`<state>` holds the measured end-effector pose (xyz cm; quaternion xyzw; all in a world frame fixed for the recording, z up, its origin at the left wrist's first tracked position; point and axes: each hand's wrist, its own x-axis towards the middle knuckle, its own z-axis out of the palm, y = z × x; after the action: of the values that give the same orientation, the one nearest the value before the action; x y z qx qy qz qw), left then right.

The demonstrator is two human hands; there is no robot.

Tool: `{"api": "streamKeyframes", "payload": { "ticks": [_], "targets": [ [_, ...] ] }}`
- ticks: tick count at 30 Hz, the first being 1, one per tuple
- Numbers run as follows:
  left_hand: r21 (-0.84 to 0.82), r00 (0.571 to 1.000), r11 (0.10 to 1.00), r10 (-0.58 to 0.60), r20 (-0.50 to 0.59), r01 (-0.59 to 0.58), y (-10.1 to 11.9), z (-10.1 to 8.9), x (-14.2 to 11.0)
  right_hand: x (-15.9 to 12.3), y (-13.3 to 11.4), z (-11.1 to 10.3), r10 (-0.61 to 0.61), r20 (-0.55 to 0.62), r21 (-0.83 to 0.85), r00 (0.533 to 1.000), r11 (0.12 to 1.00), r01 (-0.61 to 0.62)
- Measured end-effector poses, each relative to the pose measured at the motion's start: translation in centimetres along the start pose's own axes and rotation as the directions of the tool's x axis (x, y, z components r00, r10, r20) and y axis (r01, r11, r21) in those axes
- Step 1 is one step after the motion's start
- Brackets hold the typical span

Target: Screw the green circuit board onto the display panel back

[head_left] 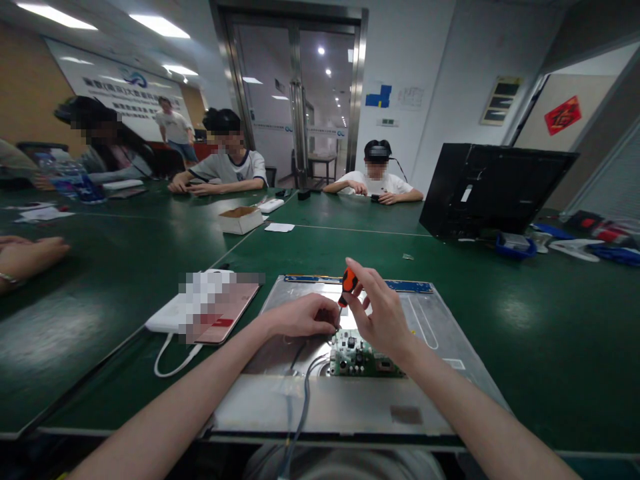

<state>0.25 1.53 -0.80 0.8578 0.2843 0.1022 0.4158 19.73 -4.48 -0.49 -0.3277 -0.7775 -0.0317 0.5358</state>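
Note:
My right hand (377,310) grips the orange-and-black handle of a screwdriver (349,283), which stands nearly upright with its shaft pointing down. Its tip reaches the upper left corner of a green circuit board (353,353), where fingers hide the exact contact. Close to the tip, my left hand (307,315) has its thumb and fingers pinched together; whatever they hold is too small to make out. The board lies on a silver metal panel (360,403) with a blue strip (407,287) along its far edge. Grey cables (306,393) run from the board's left side toward me.
To the left lie a white power bank (165,313) and a pinkish phone (233,313), joined by a white cable. Farther back are a small open box (241,220) and a black monitor (495,190). Several people sit around the green table (555,340); another person's hand (37,257) rests at left.

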Motion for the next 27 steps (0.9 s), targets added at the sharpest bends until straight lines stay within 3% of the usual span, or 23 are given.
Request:
{"api": "streamKeyframes", "payload": {
  "ticks": [11,27],
  "targets": [
    [0.045,1.0,0.999,0.031,-0.007,-0.03,0.21,-0.06,-0.07,-0.69,0.77,0.7,0.065,-0.081,-0.001,0.995,0.998,-0.065],
    [0.009,1.0,1.0,0.015,0.003,-0.015,0.12,-0.14,0.05,-0.54,0.46,0.41,0.073,-0.071,-0.008,0.995,0.997,-0.074]
  ]
}}
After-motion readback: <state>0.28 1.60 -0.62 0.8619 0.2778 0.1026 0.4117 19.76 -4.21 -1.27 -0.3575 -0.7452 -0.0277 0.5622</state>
